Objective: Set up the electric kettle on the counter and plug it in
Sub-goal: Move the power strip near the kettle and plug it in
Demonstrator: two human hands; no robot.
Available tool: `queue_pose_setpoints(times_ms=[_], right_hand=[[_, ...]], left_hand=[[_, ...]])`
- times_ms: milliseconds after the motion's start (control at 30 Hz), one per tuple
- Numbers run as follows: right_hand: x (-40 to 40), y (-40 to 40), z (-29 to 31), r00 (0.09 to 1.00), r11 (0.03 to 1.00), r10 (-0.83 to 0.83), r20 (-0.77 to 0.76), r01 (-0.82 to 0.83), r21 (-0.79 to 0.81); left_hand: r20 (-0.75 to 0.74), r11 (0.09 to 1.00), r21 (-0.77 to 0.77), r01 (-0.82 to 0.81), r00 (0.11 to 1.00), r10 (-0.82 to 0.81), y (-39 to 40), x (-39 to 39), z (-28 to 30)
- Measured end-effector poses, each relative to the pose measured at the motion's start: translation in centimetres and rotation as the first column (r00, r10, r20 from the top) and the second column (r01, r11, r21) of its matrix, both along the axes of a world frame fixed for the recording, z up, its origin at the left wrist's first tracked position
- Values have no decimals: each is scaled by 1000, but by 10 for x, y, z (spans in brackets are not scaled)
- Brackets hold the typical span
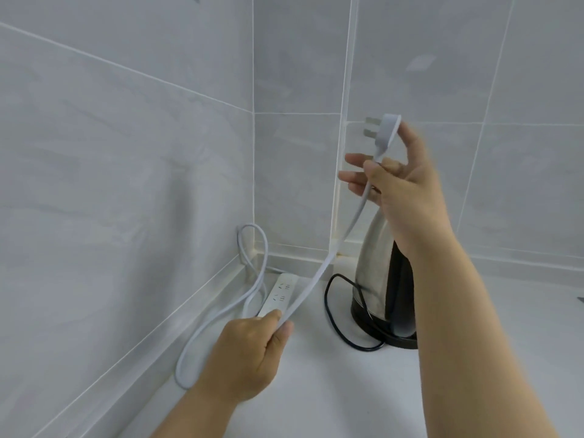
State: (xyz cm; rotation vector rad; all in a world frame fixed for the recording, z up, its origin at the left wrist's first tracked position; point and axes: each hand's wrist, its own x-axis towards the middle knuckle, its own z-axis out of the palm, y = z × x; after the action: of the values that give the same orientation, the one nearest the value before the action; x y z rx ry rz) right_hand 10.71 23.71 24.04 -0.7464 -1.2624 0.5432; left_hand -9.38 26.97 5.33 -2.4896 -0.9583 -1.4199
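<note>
Right hand (401, 184) raised before the wall tiles, pinching the white plug (387, 134) at its neck between thumb and forefinger, remaining fingers spread loose, prongs pointing left toward the corner; left hand (249, 358) low near the counter's left wall edge, thumb and curled fingers closed round the white cord (331, 257) running taut up to the plug; power strip (279, 294) lying flat on the counter (347, 399) in the back-left corner, its spare cord looped against the wall; kettle (382, 279) upright on its base toward the back of the counter, partly hidden behind the right forearm, black cord (330, 314) coiled loosely just beside the base; no wall socket visible here, plug slightly blurred, so prong count hard to confirm, probably three; best done by feeding slack through the left hand rather than tugging, keeping the strip flat, turning the prongs square to the socket before pressing; afterwards, black cord into the strip, clear of the kettle's base.
</note>
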Motion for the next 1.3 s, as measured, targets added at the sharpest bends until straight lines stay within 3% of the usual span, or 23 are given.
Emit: queue_pose_setpoints(times_ms=[200, 433, 533, 667, 833, 1067, 1300], right_hand=[[-4, -2, 2, 978, 992, -125, 170, 124, 14], [-5, -12, 11, 908, 938, -344, 240, 323, 124], [-10, -17, 12, 925, 948, -311, 216, 287, 137], [-26, -12, 23, 885, 954, -300, 357, 273, 126], [-56, 11, 75, 896, 978, -207, 392, 196, 69], [-105, 35, 151, 931, 997, -50, 363, 69, -39], [-134, 51, 209, 959, 989, -142, 247, 148, -7]], left_hand=[[-28, 994, -93, -65, 998, 62, 3, -1, -9], [34, 990, -118, -70, 997, 74, 6, -2, -6], [86, 992, -123, -21, 996, 32, 4, -4, -4], [130, 998, -44, 33, 991, -27, 5, -3, 5], [258, 999, -16, -30, 966, 33, 4, -12, 19], [566, 978, -53, -201, 801, 195, 10, -12, 56], [686, 979, -38, -199, 707, 170, 19, -9, 123]])
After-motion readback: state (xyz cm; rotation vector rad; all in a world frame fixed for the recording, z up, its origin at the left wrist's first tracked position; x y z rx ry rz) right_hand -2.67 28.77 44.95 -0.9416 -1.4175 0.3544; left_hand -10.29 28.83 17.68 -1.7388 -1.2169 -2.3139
